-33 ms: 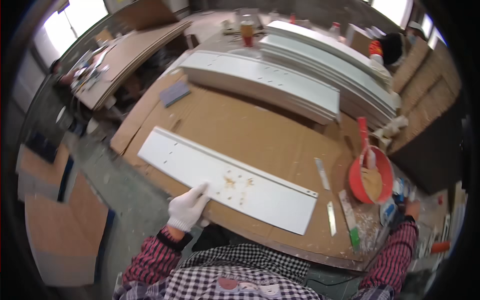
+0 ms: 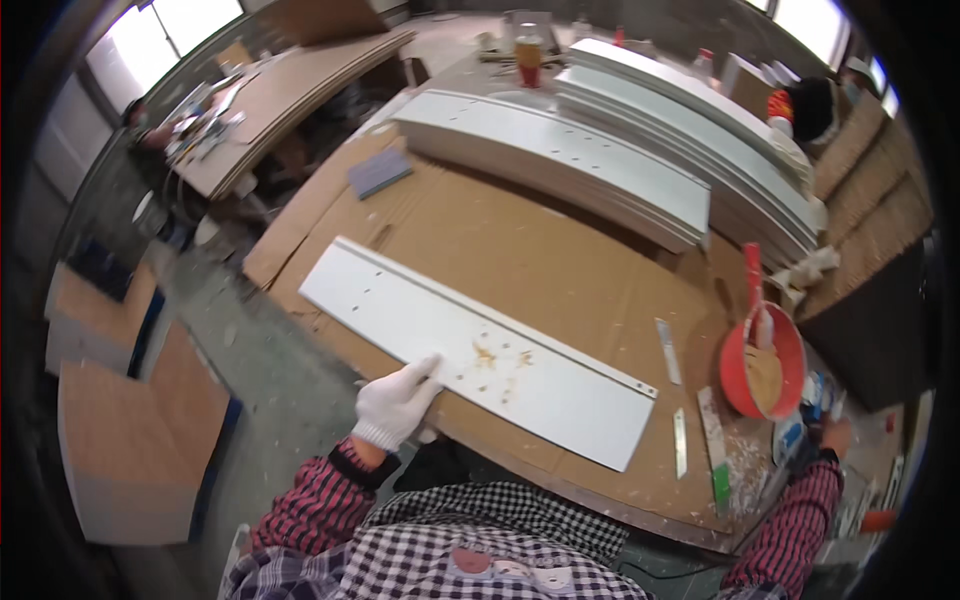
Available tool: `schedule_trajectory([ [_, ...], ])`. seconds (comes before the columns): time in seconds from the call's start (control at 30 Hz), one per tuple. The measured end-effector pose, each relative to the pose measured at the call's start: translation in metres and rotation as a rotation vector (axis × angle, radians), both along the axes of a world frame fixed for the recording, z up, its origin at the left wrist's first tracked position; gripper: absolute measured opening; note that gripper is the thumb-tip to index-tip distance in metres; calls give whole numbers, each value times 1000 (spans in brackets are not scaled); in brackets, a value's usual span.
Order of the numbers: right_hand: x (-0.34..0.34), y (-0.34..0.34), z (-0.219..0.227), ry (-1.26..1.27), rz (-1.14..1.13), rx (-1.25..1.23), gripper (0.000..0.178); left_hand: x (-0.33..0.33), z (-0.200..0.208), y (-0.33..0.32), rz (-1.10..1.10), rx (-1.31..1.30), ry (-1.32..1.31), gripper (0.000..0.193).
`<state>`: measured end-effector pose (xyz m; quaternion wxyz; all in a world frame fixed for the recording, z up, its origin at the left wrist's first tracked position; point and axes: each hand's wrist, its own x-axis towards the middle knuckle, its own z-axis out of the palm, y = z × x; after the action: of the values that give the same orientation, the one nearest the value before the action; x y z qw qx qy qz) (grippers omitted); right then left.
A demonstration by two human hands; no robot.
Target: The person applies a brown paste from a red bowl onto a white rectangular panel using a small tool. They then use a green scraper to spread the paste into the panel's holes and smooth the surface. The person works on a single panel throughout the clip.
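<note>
Gloved left hand has its fingers on the near edge of the white board, lying on the cardboard-topped surface, though can't tell if it's clamped. Past the red bowl, the right hand is well apart, grip too unclear to call.

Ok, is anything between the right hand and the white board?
Yes. From the right hand leftward, a blue-and-white item, the green-ended strip and a narrow metal strip lie on the direct line to the white board. The red bowl stands just beyond it. Nothing visible separates the left hand from the board.
</note>
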<state>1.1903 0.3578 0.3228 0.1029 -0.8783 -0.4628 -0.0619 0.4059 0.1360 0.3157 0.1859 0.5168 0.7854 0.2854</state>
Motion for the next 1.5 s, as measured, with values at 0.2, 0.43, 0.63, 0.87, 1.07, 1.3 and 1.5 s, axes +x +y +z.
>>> schedule_trajectory([
  [0.2, 37, 31, -21, 6, 158, 198, 58, -6, 6, -23, 60, 87, -132, 40],
  [0.43, -110, 1, 33, 412, 454, 472, 43, 11, 41, -56, 162, -14, -888, 39],
  [0.63, -393, -123, 69, 628, 1045, -58, 20, 42, 53, -44, -154, -501, -1141, 42],
  [0.87, -506, -160, 48, 567, 1353, -276, 27, 81, 21, -27, -172, -515, -1504, 56],
  [1.07, -518, -152, 49, 434, 1432, -284, 24, 82, 26, -17, -59, -567, -1634, 38],
  [1.3, -527, -146, 53, 378, 1459, -314, 23, 83, 20, -16, -50, -552, -1663, 37],
  [1.5, -536, -143, 60, 350, 1449, -368, 24, 78, 24, -15, -21, -573, -1724, 28],
])
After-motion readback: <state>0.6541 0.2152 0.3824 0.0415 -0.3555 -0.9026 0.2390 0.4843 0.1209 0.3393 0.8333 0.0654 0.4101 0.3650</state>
